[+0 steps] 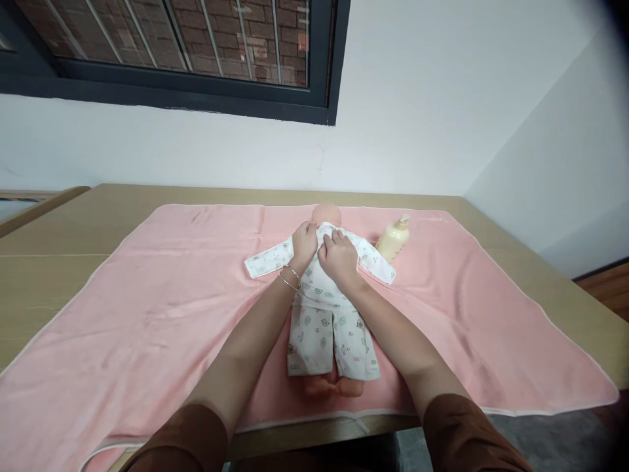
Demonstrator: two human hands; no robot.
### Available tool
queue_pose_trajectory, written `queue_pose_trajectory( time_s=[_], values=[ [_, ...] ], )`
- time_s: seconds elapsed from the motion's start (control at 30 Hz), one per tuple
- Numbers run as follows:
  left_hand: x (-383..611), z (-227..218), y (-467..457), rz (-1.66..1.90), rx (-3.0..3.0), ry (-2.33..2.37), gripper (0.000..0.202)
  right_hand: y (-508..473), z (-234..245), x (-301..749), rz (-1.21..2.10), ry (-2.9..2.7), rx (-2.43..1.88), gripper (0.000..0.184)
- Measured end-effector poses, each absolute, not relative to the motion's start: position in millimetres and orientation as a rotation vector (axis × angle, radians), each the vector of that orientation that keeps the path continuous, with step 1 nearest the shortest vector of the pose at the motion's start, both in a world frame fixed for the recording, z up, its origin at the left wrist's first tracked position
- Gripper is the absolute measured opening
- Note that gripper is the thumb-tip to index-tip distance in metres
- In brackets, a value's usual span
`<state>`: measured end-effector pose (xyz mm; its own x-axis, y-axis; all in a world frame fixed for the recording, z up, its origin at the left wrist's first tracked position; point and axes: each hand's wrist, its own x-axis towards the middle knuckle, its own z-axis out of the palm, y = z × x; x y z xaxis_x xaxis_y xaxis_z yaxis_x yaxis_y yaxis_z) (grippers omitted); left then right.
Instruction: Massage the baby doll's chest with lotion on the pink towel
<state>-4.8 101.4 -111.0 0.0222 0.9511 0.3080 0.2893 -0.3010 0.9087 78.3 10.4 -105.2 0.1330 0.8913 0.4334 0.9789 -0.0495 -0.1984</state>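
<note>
A baby doll lies stretched out on a pink blanket, its bald head at the far end and its bare feet nearest me. It wears a white, small-patterned shirt and matching trousers; both sleeves are spread outward. My left hand, with thin bangles at the wrist, is closed on the shirt near the neck, on the left. Beside it, my right hand has its fingers curled on the shirt's upper part. The fingertips are partly hidden, and the doll's face does not show.
A cream-coloured bottle with a narrow pale top is just beyond the doll's right-hand sleeve. The blanket covers much of a wooden table, which meets a white wall. A dark-framed window is above on the left.
</note>
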Motion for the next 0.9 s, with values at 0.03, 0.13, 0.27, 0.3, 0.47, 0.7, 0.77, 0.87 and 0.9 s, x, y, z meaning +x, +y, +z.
queue_pose_trajectory(
  time_s=[0.03, 0.13, 0.27, 0.3, 0.47, 0.7, 0.77, 0.87, 0.9],
  values=[
    [-4.6, -111.4, 101.4, 1.303, 1.665, 1.280, 0.029, 11.4, -105.6, 80.6, -0.252, -1.834, -1.939, 0.046],
    [-4.3, -111.6, 100.8, 1.298, 1.691, 1.287, 0.030, 14.7, -105.5, 86.8, -0.207, -1.894, -1.873, 0.045],
    [-4.4, -110.6, 98.8, 1.306, 1.694, 1.287, 0.031, 17.9, -103.4, 88.8, -0.139, -1.917, -1.890, 0.051],
    [-4.4, -110.3, 98.2, 1.306, 1.695, 1.285, 0.031, 18.4, -102.8, 88.5, -0.113, -1.902, -1.922, 0.054],
    [-4.8, -108.8, 95.0, 1.286, 1.700, 1.296, 0.032, 18.8, -101.9, 86.4, -0.062, -1.777, -2.063, 0.063],
    [-4.4, -109.1, 93.1, 1.295, 1.714, 1.301, 0.032, 13.6, -102.8, 88.2, -0.201, -1.929, -1.870, 0.046],
    [-4.1, -110.3, 93.3, 1.307, 1.719, 1.287, 0.031, 13.4, -102.5, 89.1, -0.189, -1.972, -1.833, 0.045],
    [-4.0, -111.7, 93.2, 1.329, 1.733, 1.260, 0.031, 15.0, -101.6, 89.7, -0.141, -1.989, -1.844, 0.048],
    [-4.1, -111.9, 93.1, 1.326, 1.738, 1.261, 0.031, 15.7, -101.3, 89.7, -0.122, -1.977, -1.866, 0.050]
  ],
)
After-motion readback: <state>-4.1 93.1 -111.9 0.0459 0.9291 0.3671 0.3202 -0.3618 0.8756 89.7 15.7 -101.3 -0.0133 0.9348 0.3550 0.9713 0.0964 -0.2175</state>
